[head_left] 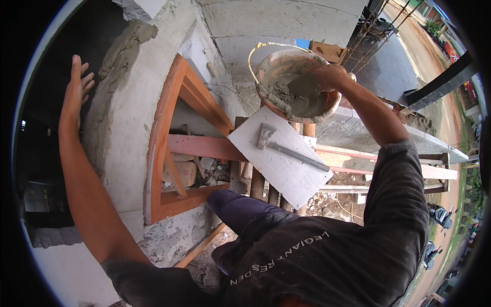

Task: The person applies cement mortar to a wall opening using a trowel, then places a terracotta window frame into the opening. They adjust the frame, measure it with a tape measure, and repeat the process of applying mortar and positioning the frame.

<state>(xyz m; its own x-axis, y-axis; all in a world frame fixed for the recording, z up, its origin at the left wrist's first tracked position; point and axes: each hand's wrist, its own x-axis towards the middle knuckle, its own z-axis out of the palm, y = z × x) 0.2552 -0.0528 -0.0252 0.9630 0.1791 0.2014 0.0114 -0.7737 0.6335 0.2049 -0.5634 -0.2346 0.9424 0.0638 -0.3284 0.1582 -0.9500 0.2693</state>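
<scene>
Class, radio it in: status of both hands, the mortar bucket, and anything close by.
Left hand open, flat against wall edge. Right hand in bucket, on wet mortar. Hammer on white board just below.

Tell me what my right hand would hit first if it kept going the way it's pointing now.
Most likely the wet grey mortar in the orange bucket. The right hand reaches over the rim and points down into the bucket, right at the mortar heap; whether the fingers already touch it is unclear.

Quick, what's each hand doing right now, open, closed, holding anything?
Left hand: open, fingers spread flat against the rough plastered wall.
Right hand: down in the mortar bucket; its grip cannot be told.
</scene>
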